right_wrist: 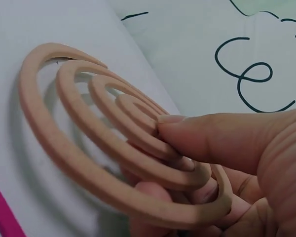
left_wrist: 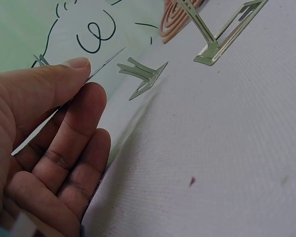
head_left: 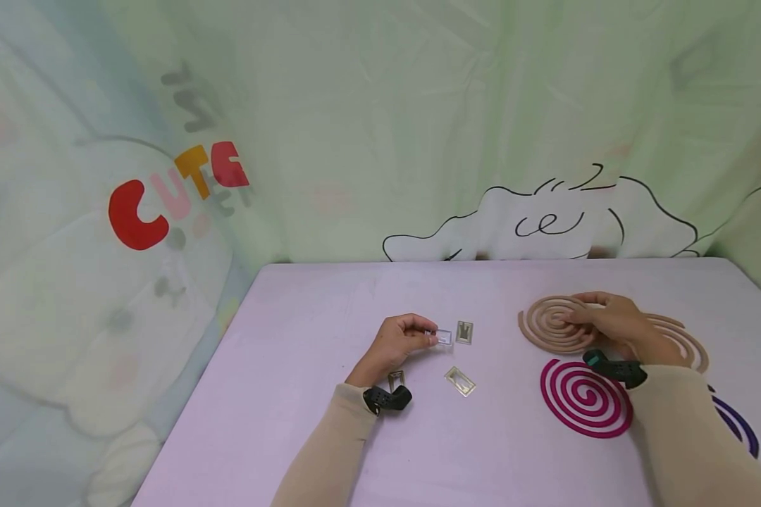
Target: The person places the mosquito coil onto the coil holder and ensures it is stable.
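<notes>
My left hand pinches a small metal mosquito coil stand between thumb and fingers; in the left wrist view it shows almost edge-on. A tan mosquito coil is held by my right hand. In the right wrist view the thumb presses near the middle of that coil, other fingers are underneath, and its turns spread apart. Beside the left hand lie two more metal stands, one just right of its fingertips and another nearer. Their prongs stick up in the left wrist view.
A magenta coil lies below the right hand. Another tan coil and a dark blue coil are partly hidden by the right arm. One more stand sits by the left wrist. A printed curtain hangs behind the table.
</notes>
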{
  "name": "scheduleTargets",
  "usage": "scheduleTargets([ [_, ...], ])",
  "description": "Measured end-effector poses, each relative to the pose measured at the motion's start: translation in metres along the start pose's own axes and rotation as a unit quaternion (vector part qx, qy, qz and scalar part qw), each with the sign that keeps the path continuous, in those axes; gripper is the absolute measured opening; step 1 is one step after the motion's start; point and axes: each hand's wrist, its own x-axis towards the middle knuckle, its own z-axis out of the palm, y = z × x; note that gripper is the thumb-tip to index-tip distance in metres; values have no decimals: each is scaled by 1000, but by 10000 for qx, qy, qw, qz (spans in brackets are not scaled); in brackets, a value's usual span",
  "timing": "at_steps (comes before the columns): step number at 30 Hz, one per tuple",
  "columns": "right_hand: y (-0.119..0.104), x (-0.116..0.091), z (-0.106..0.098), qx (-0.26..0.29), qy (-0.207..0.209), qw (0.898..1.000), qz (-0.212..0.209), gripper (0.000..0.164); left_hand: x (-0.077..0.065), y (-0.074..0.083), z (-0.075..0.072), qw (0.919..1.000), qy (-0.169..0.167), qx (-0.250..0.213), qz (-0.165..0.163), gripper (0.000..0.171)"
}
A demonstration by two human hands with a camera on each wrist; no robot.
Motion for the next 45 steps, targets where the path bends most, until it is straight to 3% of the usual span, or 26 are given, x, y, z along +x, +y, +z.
scheduleTargets([
  [18, -9, -9, 24, 1148, -79, 9931, -228, 75, 0, -1, 1, 9999, 9, 132, -22, 21],
  [26, -11, -12, 38, 2178, -252, 9752, -305, 48, 0, -1, 0, 10000, -55, 4, 37, 21],
  [29, -12, -13, 43, 2169, -245, 9754, -289, 45, 0, -1, 0, 10000, -72, -3, 39, 22],
  [36, -16, -17, 52, 1751, -140, 9840, -298, 59, 1, -1, 0, 9998, -140, -101, 20, 23],
  [45, -21, -18, 64, 2175, -333, 9749, -341, 57, 1, -1, -1, 9996, -165, -247, -30, 25],
])
